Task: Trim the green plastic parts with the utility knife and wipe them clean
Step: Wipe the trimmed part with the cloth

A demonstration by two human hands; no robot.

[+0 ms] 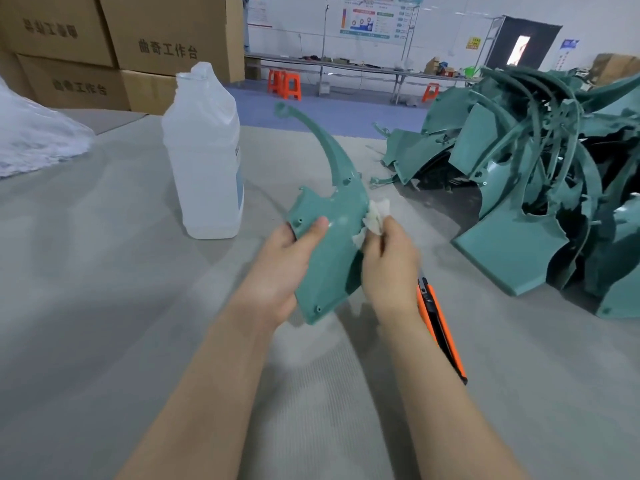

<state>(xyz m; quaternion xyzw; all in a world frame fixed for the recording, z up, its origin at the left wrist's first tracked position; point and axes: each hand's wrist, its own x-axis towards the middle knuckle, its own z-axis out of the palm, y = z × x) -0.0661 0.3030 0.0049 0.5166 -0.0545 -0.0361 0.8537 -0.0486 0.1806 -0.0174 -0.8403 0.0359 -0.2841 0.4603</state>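
Note:
My left hand [289, 258] grips a green plastic part [332, 237] by its left edge, thumb on its face; the part's long curved arm points up and away. My right hand [389, 258] pinches a crumpled white cloth [375, 220] against the part's right edge. An orange and black utility knife [441, 327] lies on the grey table [104, 306] just right of my right forearm, partly hidden by it. A heap of green plastic parts [540, 188] fills the right side of the table.
A translucent white plastic bottle [204, 157] stands upright left of the held part. A clear plastic bag [31, 133] lies at the far left. Cardboard boxes [121, 46] are stacked behind. Orange stools [285, 83] and a long bench stand farther back.

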